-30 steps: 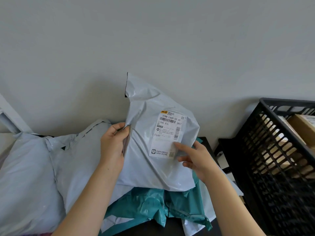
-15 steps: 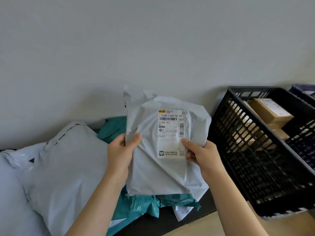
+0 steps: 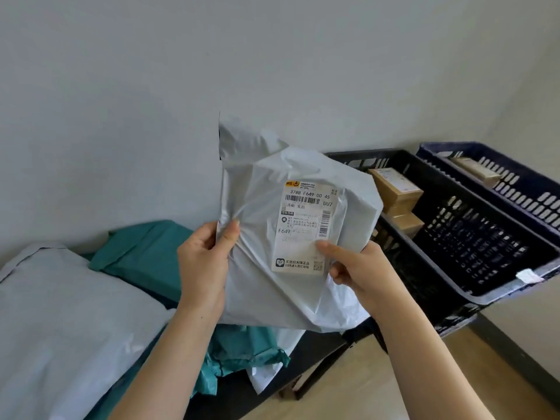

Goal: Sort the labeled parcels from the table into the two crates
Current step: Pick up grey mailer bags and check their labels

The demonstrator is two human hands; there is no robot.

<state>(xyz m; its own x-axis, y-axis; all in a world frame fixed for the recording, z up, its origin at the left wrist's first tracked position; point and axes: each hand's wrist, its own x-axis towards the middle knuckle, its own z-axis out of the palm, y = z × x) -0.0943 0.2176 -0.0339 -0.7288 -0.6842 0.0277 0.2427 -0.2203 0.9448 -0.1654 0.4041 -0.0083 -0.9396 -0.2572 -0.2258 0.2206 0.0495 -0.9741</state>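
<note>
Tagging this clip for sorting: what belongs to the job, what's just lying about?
Job: grey plastic labelled mailer, gripped by left hand and right hand; teal plastic mailer and large grey mailer; black mesh crate; dark blue slotted crate; brown cardboard boxes.
Lying about: white paper scrap on crate rim.

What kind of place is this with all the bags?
Likely a small parcel-sorting corner: a held grey mailer bears a barcoded label, more mailers lie piled on the table, and a black crate and blue crate hold cardboard boxes.
</note>
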